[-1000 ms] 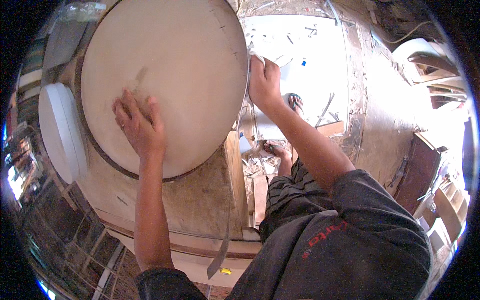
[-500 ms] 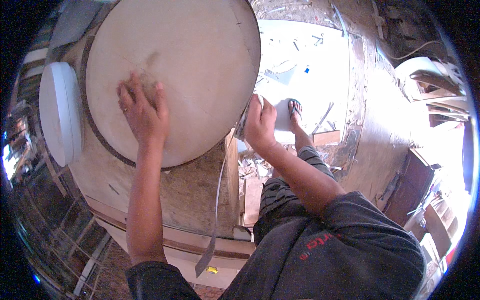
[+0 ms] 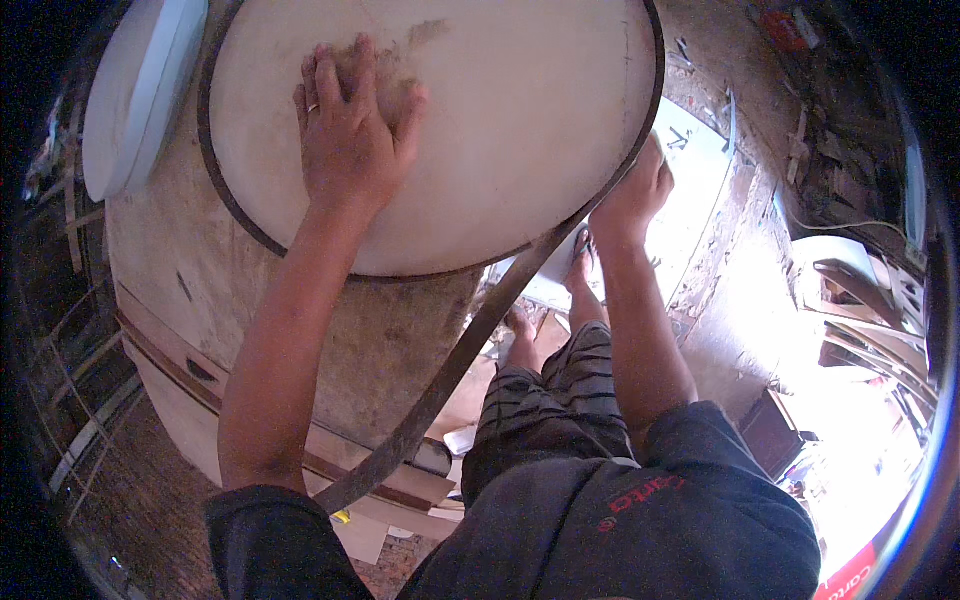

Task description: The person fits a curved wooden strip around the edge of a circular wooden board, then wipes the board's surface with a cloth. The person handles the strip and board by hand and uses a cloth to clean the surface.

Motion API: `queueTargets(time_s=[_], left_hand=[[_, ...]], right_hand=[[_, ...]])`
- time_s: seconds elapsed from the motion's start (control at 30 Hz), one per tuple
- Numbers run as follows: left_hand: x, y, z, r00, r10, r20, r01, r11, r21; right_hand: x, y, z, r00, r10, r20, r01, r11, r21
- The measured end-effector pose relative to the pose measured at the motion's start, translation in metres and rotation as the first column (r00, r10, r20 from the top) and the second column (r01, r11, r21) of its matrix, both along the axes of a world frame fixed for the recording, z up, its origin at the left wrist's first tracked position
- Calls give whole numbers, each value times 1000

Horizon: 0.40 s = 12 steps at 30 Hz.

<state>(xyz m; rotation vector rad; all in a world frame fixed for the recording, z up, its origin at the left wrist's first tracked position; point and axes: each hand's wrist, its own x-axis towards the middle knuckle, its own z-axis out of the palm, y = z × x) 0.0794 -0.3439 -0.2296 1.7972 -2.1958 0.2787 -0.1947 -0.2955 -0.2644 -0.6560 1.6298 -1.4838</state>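
Observation:
A large round pale board (image 3: 500,130) with a dark rim lies on a worktable. My left hand (image 3: 350,140), a ring on one finger, rests open on its top with fingers spread. Close against the board's right edge is my right hand (image 3: 632,195), its fingers curled closed; what they grip, if anything, is hidden. A long dark edging strip (image 3: 450,380) leaves the rim near the right hand and hangs down to the lower left, passing behind my left forearm.
A white rounded panel (image 3: 150,110) stands at the left beside the board. The wooden worktable (image 3: 390,370) is below it. Scraps and a white sheet (image 3: 690,215) lie on the floor at right, with stacked curved offcuts (image 3: 870,290) farther right. A small yellow object (image 3: 341,517) lies low.
The view has shifted, with the board now farther right and higher. My right hand has moved forward along the rim. The loose strip now shows its broad dark face.

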Motion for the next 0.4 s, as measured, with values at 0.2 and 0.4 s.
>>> queueTargets(time_s=[0.2, 0.4], left_hand=[[-1, 0, 0, 1000, 3, 11, -3, 1000, 9], [0, -3, -2, 1000, 6, -27, -5, 998, 56]], right_hand=[[44, 48, -9, 983, -183, -11, 183, 983, -23], [77, 75, -11, 985, -168, -31, 167, 985, -43]])
